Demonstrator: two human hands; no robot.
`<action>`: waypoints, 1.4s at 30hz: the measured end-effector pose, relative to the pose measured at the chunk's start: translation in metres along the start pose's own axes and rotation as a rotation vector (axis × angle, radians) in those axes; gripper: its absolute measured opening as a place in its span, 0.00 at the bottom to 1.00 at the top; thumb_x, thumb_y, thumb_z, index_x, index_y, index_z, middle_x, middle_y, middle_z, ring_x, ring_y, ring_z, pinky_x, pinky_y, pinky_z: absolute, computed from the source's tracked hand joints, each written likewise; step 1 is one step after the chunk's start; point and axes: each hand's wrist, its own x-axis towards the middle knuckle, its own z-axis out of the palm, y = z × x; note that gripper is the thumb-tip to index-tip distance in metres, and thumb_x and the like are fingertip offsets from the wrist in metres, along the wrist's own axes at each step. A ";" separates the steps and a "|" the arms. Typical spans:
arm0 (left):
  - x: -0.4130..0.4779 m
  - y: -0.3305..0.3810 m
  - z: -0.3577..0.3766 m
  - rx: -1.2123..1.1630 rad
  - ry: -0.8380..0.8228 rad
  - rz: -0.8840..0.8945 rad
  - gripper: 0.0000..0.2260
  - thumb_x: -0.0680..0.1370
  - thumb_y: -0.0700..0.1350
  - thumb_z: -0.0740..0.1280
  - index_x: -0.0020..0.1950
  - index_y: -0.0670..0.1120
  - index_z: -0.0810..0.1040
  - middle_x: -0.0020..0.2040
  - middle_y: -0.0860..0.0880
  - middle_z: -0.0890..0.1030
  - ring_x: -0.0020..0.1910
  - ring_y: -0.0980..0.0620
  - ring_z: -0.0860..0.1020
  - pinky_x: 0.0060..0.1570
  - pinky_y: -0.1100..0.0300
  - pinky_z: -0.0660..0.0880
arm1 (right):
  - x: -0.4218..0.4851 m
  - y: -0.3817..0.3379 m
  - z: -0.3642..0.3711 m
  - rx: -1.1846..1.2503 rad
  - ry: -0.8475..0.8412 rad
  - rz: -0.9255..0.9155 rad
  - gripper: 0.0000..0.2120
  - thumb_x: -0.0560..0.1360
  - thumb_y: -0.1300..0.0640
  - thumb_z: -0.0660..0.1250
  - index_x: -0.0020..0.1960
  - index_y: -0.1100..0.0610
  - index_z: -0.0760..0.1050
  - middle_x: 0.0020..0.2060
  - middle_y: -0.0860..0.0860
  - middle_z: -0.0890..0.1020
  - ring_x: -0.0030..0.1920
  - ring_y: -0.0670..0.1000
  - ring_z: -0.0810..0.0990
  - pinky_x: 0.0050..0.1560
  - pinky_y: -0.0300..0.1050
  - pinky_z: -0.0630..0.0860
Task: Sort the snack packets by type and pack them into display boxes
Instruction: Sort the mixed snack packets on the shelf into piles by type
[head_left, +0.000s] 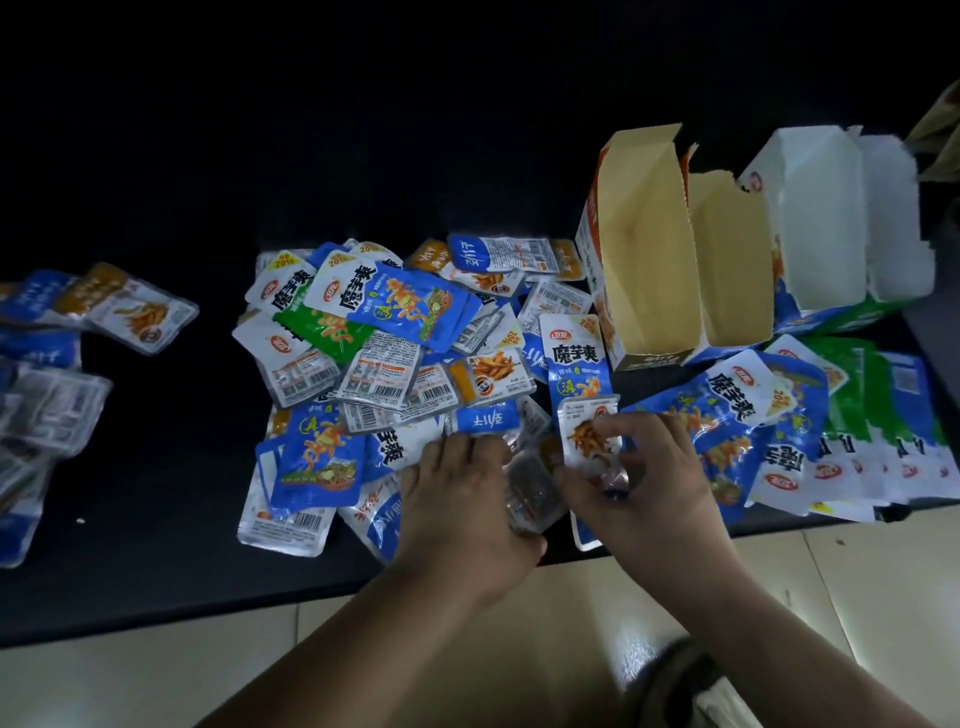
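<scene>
Snack packets (395, 332) lie heaped in the middle of the black tabletop (156, 467), and we're working the heap's near edge. Our right hand (654, 483) pinches a small packet of orange strips (587, 434) between thumb and fingers; our left hand (457, 509) curls round a clear-wrapped bundle (535, 493) just beside it. Beyond the right hand, open display boxes (649, 260) stand upright, side by side. Well apart on the left, a second pile (52, 364) sprawls.

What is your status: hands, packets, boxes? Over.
Left hand grips clear packet stack. Right hand pinches small packet. Brown-lined box open. Loose pile beside hands.
</scene>
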 end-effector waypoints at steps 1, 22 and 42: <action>0.001 0.001 -0.001 -0.010 -0.013 -0.022 0.32 0.68 0.62 0.74 0.68 0.57 0.67 0.65 0.55 0.68 0.67 0.50 0.64 0.65 0.52 0.63 | -0.001 -0.001 -0.001 0.019 0.007 0.006 0.23 0.67 0.51 0.81 0.58 0.47 0.76 0.54 0.40 0.72 0.49 0.47 0.82 0.47 0.51 0.82; -0.036 0.010 -0.019 -1.248 0.207 -0.271 0.25 0.69 0.37 0.82 0.62 0.50 0.78 0.48 0.52 0.87 0.46 0.54 0.87 0.44 0.59 0.83 | -0.001 -0.054 -0.003 0.473 0.027 0.251 0.24 0.71 0.64 0.79 0.62 0.44 0.80 0.45 0.40 0.84 0.41 0.34 0.83 0.34 0.27 0.75; -0.043 -0.016 -0.030 -1.078 0.331 -0.143 0.24 0.80 0.32 0.67 0.71 0.55 0.75 0.55 0.60 0.85 0.52 0.62 0.84 0.46 0.67 0.80 | -0.019 -0.080 0.029 0.455 -0.036 0.129 0.26 0.80 0.61 0.69 0.71 0.38 0.71 0.44 0.34 0.83 0.34 0.41 0.79 0.36 0.30 0.73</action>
